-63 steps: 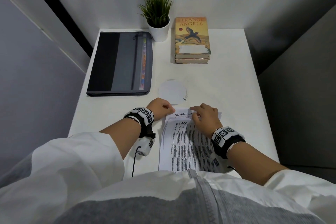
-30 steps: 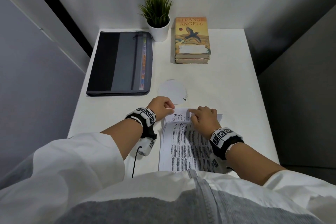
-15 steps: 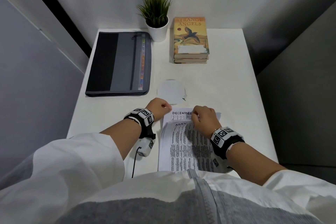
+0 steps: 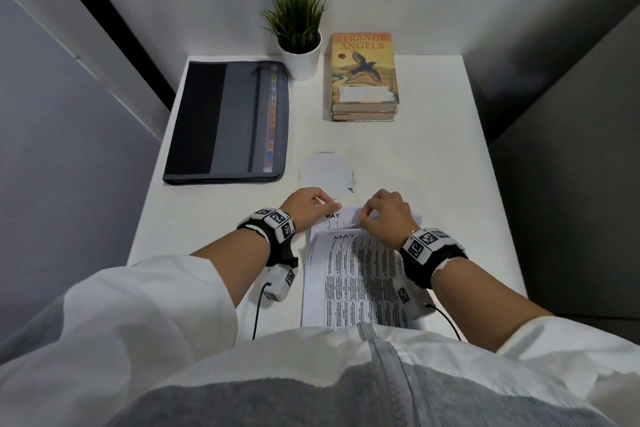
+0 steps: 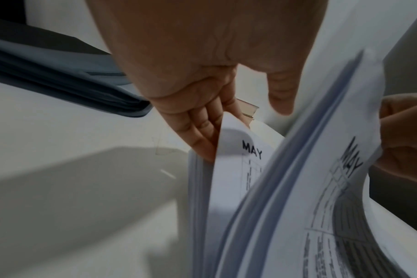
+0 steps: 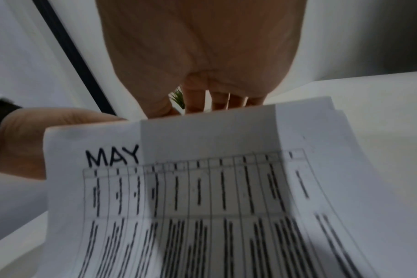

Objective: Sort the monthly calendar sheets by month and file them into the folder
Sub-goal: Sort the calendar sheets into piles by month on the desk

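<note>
Right hand (image 4: 384, 215): we have its fingers curled over the far edge of the lifted sheets, thumb under and fingers on top, peeling the upper part of the pile back toward us so it bows up.
Left hand (image 4: 306, 206): our fingers lie fairly straight against the pile's far left corner, fingertips tucked at the edge of the sheets left flat; the thumb hangs free, so we press rather than clamp.
Folder (image 4: 228, 121): closed and flat on the table (image 4: 433, 163), well apart from the pile, at far left with coloured tabs showing along one side.
Calendar sheets (image 4: 356, 281): stacked just in front of us; the top sheet reads MAY, and the sheet uncovered beneath the lifted part (image 5: 238, 150) also reads MAY.
Step in hand: we judge we are leafing through the pile for month headings; nothing looks filed yet.
Next move: it calls for pulling this second MAY sheet free without dragging its neighbours, then pairing it with the top one.
Risk: thin paper may slip or come away in twos.
</note>
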The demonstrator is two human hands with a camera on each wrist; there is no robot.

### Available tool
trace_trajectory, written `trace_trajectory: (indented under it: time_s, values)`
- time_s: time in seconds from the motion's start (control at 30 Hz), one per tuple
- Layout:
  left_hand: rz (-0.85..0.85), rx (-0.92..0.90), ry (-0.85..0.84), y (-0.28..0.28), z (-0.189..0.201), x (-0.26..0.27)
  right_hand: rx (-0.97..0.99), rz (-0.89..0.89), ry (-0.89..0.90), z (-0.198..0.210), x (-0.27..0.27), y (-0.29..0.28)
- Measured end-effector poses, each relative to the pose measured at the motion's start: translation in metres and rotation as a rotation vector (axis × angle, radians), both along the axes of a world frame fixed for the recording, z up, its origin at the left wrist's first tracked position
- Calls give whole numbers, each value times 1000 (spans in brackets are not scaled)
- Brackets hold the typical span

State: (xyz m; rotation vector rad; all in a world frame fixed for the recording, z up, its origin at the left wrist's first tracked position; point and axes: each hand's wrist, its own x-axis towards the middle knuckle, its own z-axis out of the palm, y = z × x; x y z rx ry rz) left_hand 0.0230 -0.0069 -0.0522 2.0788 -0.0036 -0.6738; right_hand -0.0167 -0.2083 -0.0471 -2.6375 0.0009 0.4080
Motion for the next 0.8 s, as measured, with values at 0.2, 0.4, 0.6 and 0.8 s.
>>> trace_trajectory:
  time_s: [0.2, 0.4, 0.6, 0.8]
  values:
    - [-40, -69, 30, -5, 6, -3, -104, 116, 195, 14, 14, 7]
    - [-156, 27, -32, -11, 2, -8, -104, 129, 122, 13, 9, 10]
    - [-134, 31, -18, -10, 0, -9, -111, 108, -173, 4, -3, 2]
    - [-103, -3, 24, 1, 0, -3, -38, 136, -92, 6, -3, -9]
